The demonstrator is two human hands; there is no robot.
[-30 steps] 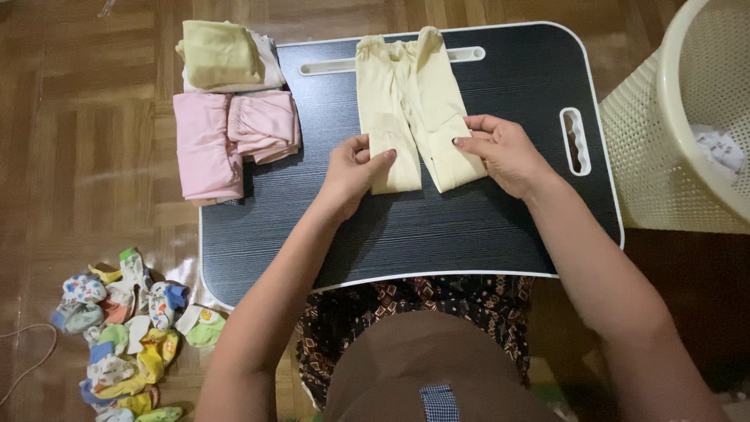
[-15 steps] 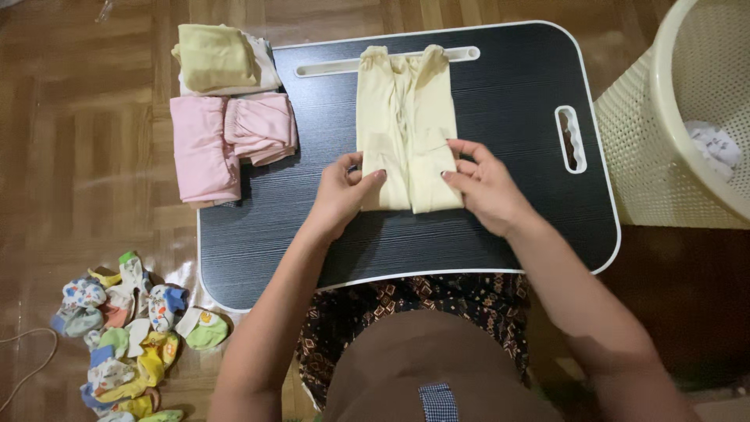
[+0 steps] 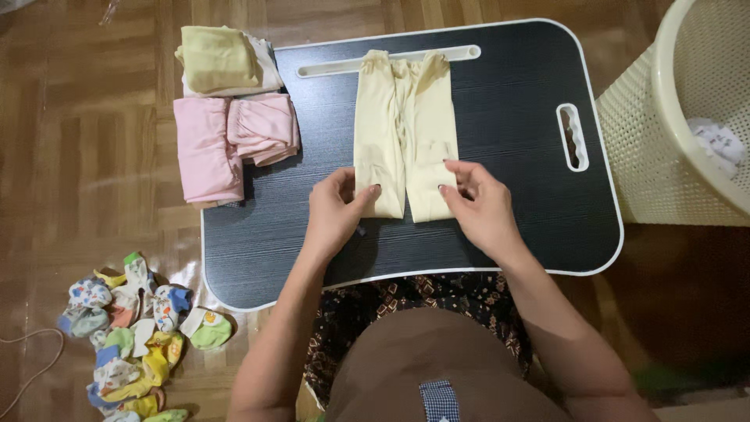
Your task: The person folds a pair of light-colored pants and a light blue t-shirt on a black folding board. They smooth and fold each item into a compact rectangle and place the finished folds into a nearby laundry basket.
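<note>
A pair of small pale yellow baby pants (image 3: 405,125) lies flat on a black lap table (image 3: 500,211), legs side by side and pointing toward me. My left hand (image 3: 336,209) pinches the hem of the left leg. My right hand (image 3: 476,205) holds the hem of the right leg, fingers curled over the cloth. Both hands sit at the near end of the pants.
Folded pink clothes (image 3: 226,141) and a folded yellow-green piece (image 3: 223,59) lie at the table's left edge. Several colourful baby mittens and socks (image 3: 129,336) lie heaped on the wooden floor. A cream laundry basket (image 3: 687,125) stands to the right.
The two pant legs, spread apart a second ago, now lie straight and close together. Both hands have slid down toward me to the hems.
</note>
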